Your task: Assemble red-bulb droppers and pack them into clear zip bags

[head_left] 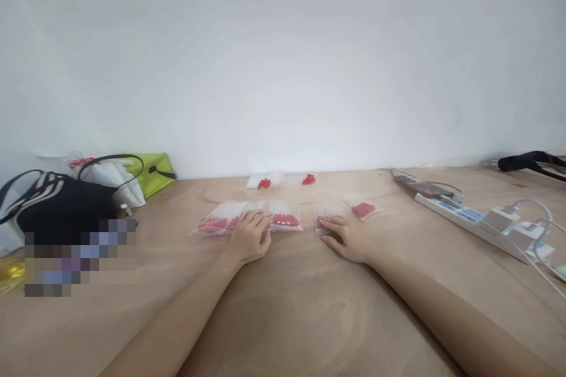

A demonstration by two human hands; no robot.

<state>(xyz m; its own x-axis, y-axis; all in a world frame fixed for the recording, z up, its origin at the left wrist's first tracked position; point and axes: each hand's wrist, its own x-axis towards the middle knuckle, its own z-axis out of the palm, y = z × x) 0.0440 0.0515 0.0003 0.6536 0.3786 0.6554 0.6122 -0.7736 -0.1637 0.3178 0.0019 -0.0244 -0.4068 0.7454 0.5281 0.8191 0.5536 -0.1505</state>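
Observation:
My left hand (251, 237) lies palm down with its fingers stretched over a row of clear plastic bags (215, 219) that hold thin white sticks with red ends. Part of the row shows on either side of that hand. To the right, my right hand (347, 238) rests its fingers on another clear bag (328, 210) of the same white-and-red sticks, covering its lower edge. A further bag with a red bundle (363, 210) lies just beyond the right knuckles. Farther back are two small groups of red pieces, one on a white packet (253, 181) and one beside it (308, 179).
A power strip (469, 218) with white chargers (502, 219) and cables stands at the right, with a phone (422, 186) by its far end. At the left sit a black bag (66, 206) and a lime-green bag (155, 174). A white wall (283, 70) closes off the table's back.

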